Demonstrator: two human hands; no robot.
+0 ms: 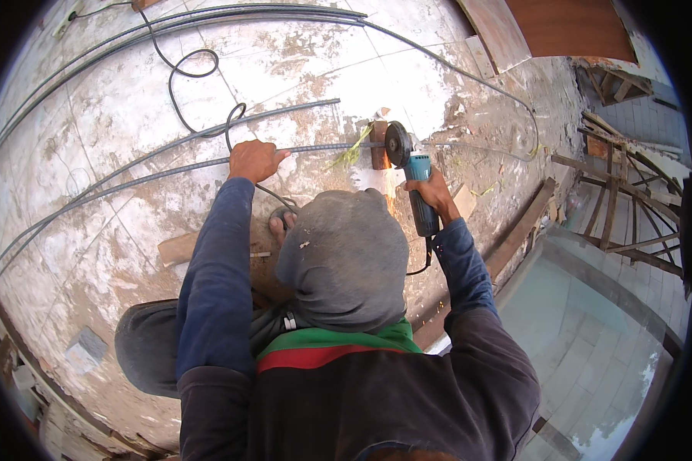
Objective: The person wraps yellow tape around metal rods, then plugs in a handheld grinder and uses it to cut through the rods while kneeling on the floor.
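My left hand [255, 160] is closed around a long ribbed steel bar [323, 147], pressing it low over the floor. Its right part lies across a small brown block [379, 146], with a yellow-green strip [352, 152] beside it. My right hand [435, 194] grips the teal and black body of an angle grinder [421, 201]. The grinder's dark disc [397, 144] stands upright at the bar, just right of the block. Orange sparks [392, 206] show below the disc. Whether the disc has cut into the bar cannot be made out.
More steel bars [207, 17] lie along the far side, one curving round to the right. A black cable [173, 77] loops across the stained tiled floor [300, 69]. My grey-clad knee [342, 261] is between my arms. Wooden planks [519, 230] and a timber frame [615, 188] stand right.
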